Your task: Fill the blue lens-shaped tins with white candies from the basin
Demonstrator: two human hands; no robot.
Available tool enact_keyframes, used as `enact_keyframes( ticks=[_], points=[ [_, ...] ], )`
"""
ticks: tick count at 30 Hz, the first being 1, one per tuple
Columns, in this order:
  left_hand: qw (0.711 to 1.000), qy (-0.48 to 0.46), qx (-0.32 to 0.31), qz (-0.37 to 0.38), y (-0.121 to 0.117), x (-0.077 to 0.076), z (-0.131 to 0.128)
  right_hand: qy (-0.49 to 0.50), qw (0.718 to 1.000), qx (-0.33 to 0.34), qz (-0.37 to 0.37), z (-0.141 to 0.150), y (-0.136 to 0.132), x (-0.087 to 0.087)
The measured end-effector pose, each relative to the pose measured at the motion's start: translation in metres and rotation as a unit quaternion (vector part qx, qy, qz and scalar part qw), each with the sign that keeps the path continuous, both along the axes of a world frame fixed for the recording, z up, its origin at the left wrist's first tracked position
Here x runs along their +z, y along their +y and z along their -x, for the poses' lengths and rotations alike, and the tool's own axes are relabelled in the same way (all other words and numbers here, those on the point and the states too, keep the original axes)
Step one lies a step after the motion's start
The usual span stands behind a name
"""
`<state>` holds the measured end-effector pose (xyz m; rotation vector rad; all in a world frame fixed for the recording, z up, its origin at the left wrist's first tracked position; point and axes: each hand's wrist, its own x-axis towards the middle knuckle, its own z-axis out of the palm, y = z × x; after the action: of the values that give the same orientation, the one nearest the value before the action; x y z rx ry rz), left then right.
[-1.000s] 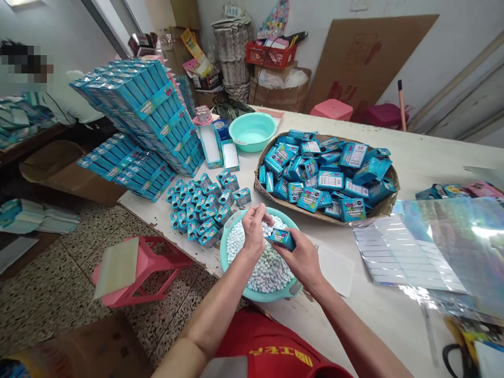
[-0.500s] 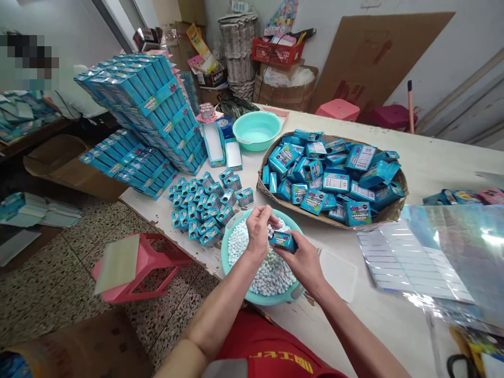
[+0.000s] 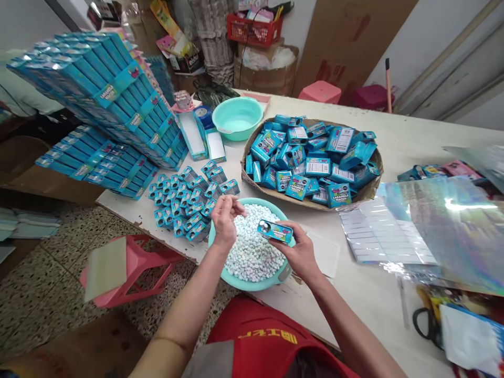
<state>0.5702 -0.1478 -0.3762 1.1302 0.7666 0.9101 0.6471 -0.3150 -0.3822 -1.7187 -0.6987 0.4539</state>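
One cardboard tray, whose raised rim apparently penned in loose cartons; one turquoise bowl, set beneath both hands, likely to catch strays; one right hand, thumb and fingers pressed around one blue box, tipped window-up above the bowl, presumably against spillage; one left hand, fingers bunched, pinch undeterminable; many pale sweets, which filled the bowl

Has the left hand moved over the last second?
Yes. Judged against the near turquoise basin, the left hand has moved left, toward that basin's left rim and away from the small box in the right hand.
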Motion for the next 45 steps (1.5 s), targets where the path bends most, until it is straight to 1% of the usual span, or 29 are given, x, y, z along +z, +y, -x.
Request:
enact_keyframes(
  ticks=[1,2,3,4,6,7,9,10,11,12,13,14,15,17,18,20,21,22,23,24,26,27,29,33,37,40,45],
  points=[
    [0.997,0.061,-0.014,-0.041,0.007,-0.015,0.001,0.000,1.000,-0.015,-0.008,-0.002,-0.004,-0.002],
    [0.986,0.130,-0.044,-0.090,0.011,-0.031,0.001,0.001,1.000,-0.026,-0.013,-0.004,-0.008,-0.003],
    [0.966,0.194,-0.087,-0.145,0.014,-0.047,0.000,0.005,0.999,-0.033,-0.014,-0.006,-0.012,-0.004],
    [0.937,0.253,-0.132,-0.202,0.014,-0.061,-0.001,0.013,0.999,-0.035,-0.011,-0.007,-0.014,-0.005],
    [0.860,0.356,-0.211,-0.297,0.008,-0.082,-0.006,0.031,0.999,-0.037,-0.003,-0.009,-0.018,-0.006],
    [0.821,0.404,-0.235,-0.328,0.002,-0.088,-0.008,0.041,0.998,-0.041,0.001,-0.010,-0.020,-0.005],
    [0.751,0.490,-0.260,-0.358,-0.011,-0.092,-0.010,0.059,0.997,-0.050,0.011,-0.010,-0.023,-0.004],
    [0.727,0.519,-0.264,-0.364,-0.017,-0.091,-0.010,0.066,0.996,-0.059,0.018,-0.010,-0.025,-0.003],
    [0.712,0.536,-0.268,-0.366,-0.021,-0.090,-0.009,0.070,0.995,-0.069,0.027,-0.009,-0.026,-0.003],
    [0.706,0.542,-0.270,-0.367,-0.024,-0.089,-0.007,0.072,0.994,-0.077,0.038,-0.009,-0.028,-0.002],
    [0.709,0.541,-0.269,-0.363,-0.026,-0.088,-0.005,0.072,0.993,-0.081,0.049,-0.009,-0.029,-0.002],
    [0.723,0.531,-0.264,-0.355,-0.025,-0.088,-0.004,0.070,0.992,-0.083,0.060,-0.008,-0.030,-0.003],
    [0.746,0.514,-0.254,-0.339,-0.024,-0.088,-0.002,0.066,0.992,-0.083,0.072,-0.008,-0.031,-0.004],
    [0.815,0.458,-0.218,-0.282,-0.020,-0.088,0.000,0.057,0.991,-0.079,0.096,-0.007,-0.031,-0.006],
    [0.853,0.420,-0.197,-0.237,-0.017,-0.086,0.001,0.049,0.990,-0.075,0.108,-0.007,-0.031,-0.007],
    [0.923,0.332,-0.159,-0.108,-0.016,-0.076,0.001,0.023,0.990,-0.059,0.129,-0.006,-0.028,-0.010],
    [0.948,0.283,-0.141,-0.033,-0.016,-0.068,0.001,0.005,0.990,-0.045,0.136,-0.005,-0.026,-0.010],
    [0.965,0.231,-0.122,0.037,-0.018,-0.058,0.000,-0.018,0.989,-0.029,0.141,-0.003,-0.024,-0.010],
    [0.973,0.178,-0.107,0.096,-0.020,-0.047,0.000,-0.045,0.988,-0.012,0.145,-0.001,-0.021,-0.010],
    [0.977,0.129,-0.097,0.140,-0.023,-0.036,0.000,-0.073,0.986,0.004,0.149,0.001,-0.017,-0.010],
    [0.977,0.048,-0.082,0.191,-0.028,-0.016,0.000,-0.129,0.978,0.032,0.160,0.007,-0.008,-0.007],
    [0.975,0.017,-0.077,0.206,-0.031,-0.008,0.000,-0.155,0.973,0.043,0.168,0.010,-0.003,-0.005],
    [0.974,-0.028,-0.058,0.218,-0.033,0.001,0.000,-0.198,0.962,0.061,0.179,0.015,0.006,-0.001],
    [0.981,-0.059,-0.024,0.182,-0.031,0.003,-0.003,-0.229,0.953,0.078,0.185,0.017,0.016,0.003],
    [0.985,-0.033,-0.013,0.168,-0.028,0.004,-0.010,-0.210,0.960,0.070,0.172,0.013,0.016,0.001],
    [0.986,-0.040,0.001,0.162,-0.025,0.007,-0.015,-0.189,0.968,0.063,0.155,0.011,0.016,-0.001],
    [0.985,-0.051,-0.018,0.164,-0.023,0.011,-0.019,-0.153,0.978,0.055,0.132,0.007,0.018,0.000]
  ],
)
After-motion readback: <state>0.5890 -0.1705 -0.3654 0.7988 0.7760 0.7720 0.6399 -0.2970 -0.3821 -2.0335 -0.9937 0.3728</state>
